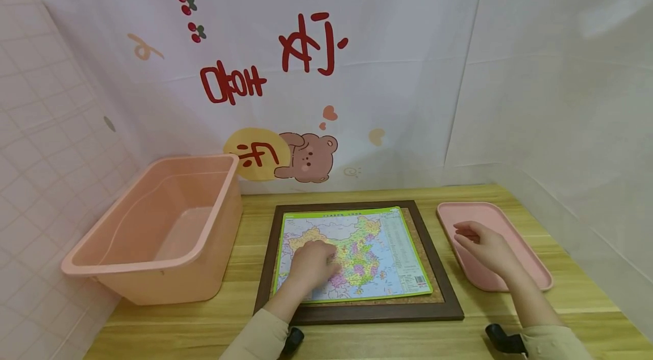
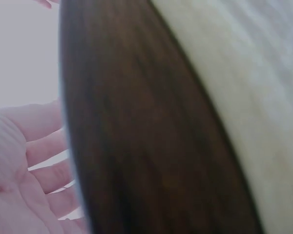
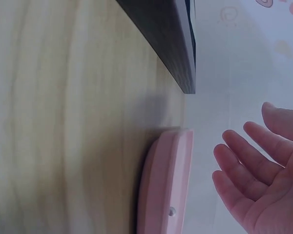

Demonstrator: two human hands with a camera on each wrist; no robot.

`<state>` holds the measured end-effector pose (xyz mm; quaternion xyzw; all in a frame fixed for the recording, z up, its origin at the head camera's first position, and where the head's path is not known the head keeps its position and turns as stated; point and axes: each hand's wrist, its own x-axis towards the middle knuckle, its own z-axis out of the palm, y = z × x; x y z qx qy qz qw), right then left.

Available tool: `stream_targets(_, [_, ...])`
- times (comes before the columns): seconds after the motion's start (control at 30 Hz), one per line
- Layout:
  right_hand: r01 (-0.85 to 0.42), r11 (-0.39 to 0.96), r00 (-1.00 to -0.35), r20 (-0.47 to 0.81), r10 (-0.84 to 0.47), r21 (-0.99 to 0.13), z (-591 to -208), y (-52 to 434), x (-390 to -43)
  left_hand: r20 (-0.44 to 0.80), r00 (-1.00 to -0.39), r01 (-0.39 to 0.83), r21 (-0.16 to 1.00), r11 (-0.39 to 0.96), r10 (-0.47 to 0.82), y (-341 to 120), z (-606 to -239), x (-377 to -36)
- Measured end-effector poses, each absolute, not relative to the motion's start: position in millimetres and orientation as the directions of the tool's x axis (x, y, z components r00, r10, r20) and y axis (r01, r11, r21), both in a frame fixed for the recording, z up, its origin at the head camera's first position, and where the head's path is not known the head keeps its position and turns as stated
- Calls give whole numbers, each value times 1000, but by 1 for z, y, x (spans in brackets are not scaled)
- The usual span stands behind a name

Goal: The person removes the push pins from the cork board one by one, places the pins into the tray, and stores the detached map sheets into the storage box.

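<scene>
Head view shows the left hand (image 1: 312,261) relaxed, gripping nothing, over the map (image 1: 363,261) lying inside the brown frame (image 1: 357,313), whose border probably keeps it in place. Right of this frame, the equally loose right hand (image 1: 482,245) is above the pink tray (image 1: 502,228). The map looks flat, colourful, green-edged.

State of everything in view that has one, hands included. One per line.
Left hand: over map, fingers relaxed; contact unclear
Right hand: open above tray, holding nothing
Map: face up on corkboard
Framed corkboard: lying flat
Pink tray: flat, right way up
Pink tub: upright, uncovered
</scene>
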<state>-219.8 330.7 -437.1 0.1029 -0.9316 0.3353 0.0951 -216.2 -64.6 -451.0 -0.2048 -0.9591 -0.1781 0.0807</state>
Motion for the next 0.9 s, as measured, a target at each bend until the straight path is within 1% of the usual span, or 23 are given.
stream_targets(0.1, [-263,752,-958,253,-132,-604,-438,326,-220,244,-907,415,367,833,345,-66,-450,-215])
stream_targets(0.23, [-269,742,-957,260,-132,-614,-440,320,-220,231,-921,384,414,825,313,-69,-448,-213])
stream_targets(0.43, [-267,719,-959,251,-132,-642,-442,314,-223,238,-928,364,427,828,286,-74,-447,-211])
stream_targets(0.57, [-264,711,-961,244,-133,-652,-444,310,-224,267,-931,346,431,834,248,-78,-444,-211])
stream_targets(0.73, [-275,705,-958,248,-144,-653,-447,308,-227,304,-936,316,490,812,180,-82,-440,-211])
stream_targets(0.9, [-284,686,-958,233,-169,-670,-448,305,-227,306,-943,281,524,804,130,-89,-435,-210])
